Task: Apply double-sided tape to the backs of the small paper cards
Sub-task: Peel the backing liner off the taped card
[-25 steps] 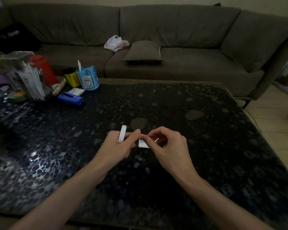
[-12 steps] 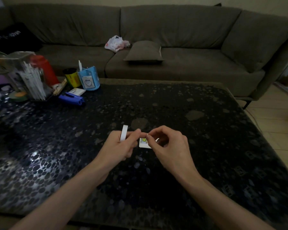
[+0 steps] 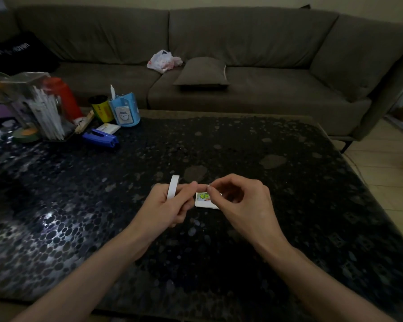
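Note:
My left hand (image 3: 166, 205) grips a white roll of double-sided tape (image 3: 172, 187), which stands on edge between its fingers. My right hand (image 3: 240, 201) pinches the free end of the tape (image 3: 208, 185) between thumb and forefinger, just right of my left thumb tip. Below the gap between both hands, a small stack of paper cards (image 3: 204, 200) lies on the dark pebble-patterned table (image 3: 289, 205); the top card shows a green and yellow picture. My right fingers hide the cards' right part.
At the table's far left stand a blue cup (image 3: 125, 111), a yellow can (image 3: 100, 109), a red bottle (image 3: 64, 96), a clear holder of white sticks (image 3: 48, 112), a blue stapler (image 3: 100, 137) and a green tape roll (image 3: 26, 135). A grey sofa (image 3: 242, 54) lies beyond the table.
My hands have drawn slightly apart, the right one moving right with the tape end. More of the top card's picture now shows between them.

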A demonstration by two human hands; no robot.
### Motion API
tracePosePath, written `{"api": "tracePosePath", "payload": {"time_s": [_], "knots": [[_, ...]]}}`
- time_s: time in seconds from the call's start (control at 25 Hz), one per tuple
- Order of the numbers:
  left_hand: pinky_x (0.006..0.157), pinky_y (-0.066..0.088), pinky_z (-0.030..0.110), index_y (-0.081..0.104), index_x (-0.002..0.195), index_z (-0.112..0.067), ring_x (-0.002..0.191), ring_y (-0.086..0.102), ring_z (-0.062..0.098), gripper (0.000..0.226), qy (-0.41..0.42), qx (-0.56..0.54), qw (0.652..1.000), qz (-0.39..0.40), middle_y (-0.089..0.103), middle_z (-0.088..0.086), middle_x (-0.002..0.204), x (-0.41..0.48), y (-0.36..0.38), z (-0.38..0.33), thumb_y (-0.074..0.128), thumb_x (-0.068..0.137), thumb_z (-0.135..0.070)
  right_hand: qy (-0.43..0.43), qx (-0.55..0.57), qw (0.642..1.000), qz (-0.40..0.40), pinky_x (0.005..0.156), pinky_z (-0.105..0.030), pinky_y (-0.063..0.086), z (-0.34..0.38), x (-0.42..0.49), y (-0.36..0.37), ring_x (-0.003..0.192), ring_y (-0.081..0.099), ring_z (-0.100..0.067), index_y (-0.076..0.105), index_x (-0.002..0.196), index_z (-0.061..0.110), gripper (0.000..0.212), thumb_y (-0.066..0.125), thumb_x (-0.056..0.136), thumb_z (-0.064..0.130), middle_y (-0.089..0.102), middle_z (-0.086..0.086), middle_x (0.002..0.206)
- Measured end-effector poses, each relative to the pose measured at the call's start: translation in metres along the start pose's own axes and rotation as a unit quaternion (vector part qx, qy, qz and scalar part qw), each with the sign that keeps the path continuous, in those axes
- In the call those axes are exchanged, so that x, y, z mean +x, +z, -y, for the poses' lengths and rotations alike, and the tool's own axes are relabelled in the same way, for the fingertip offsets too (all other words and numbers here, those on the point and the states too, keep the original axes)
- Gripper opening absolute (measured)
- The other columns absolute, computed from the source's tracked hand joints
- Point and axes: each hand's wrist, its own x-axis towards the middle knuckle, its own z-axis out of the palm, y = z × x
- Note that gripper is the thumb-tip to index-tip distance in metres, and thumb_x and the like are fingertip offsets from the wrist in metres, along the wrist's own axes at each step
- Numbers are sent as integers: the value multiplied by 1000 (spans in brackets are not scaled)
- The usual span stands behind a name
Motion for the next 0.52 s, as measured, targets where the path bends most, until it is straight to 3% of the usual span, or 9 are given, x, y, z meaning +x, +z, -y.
{"api": "tracePosePath", "payload": {"time_s": [0.52], "knots": [[42,30,17,79,116,-39,49,37,6,31,30,14,999,20,46,-1,64,4,-3,11,59,93,-47,-12,-5,1000,11,79,-16,58,-3,5,-9,89,69,7,78,101,32,10,76,92,28,73,22,88]]}}
